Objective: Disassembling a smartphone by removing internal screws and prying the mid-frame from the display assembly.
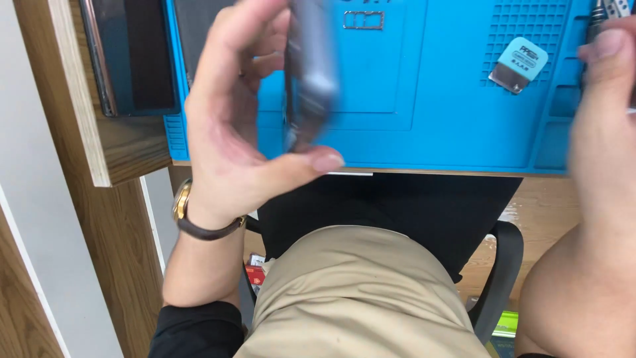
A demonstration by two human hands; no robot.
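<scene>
Nearest you: your lap (358,298) in tan trousers fills the bottom of the view, with the black arm of a chair (500,278) to its right and a dark sleeve (192,328) at your left elbow.
Left wrist: you wear a watch (185,215) with a gold case and a dark brown strap.
Left hand: your left hand (232,126) is raised over the near edge of the mat, palm turned towards the middle, fingers curled and thumb stretched out underneath.
Left grip: you hold a phone (310,73) on edge, the thumb tip under its lower end and the fingers behind it; the hand is closed around it loosely, not tight.
Phone: it is grey and blurred, standing nearly upright above the mat, so its detail cannot be made out.
Right hand: your right hand (606,113) sits at the right edge of the view, over the mat's right side.
Right grip: your thumb presses on a thin metal tool (599,13) that pokes out at the top; how fully the fingers close on it cannot be told.
Mat: a blue work mat (437,119) covers the wooden desk (119,146), with small moulded trays along its right side.
Further off: a pale blue scraper (519,64) with a metal edge lies on the mat's gridded part, well apart from the phone.
Far left: a dark flat panel (132,53) lies on the desk beside the mat.
</scene>
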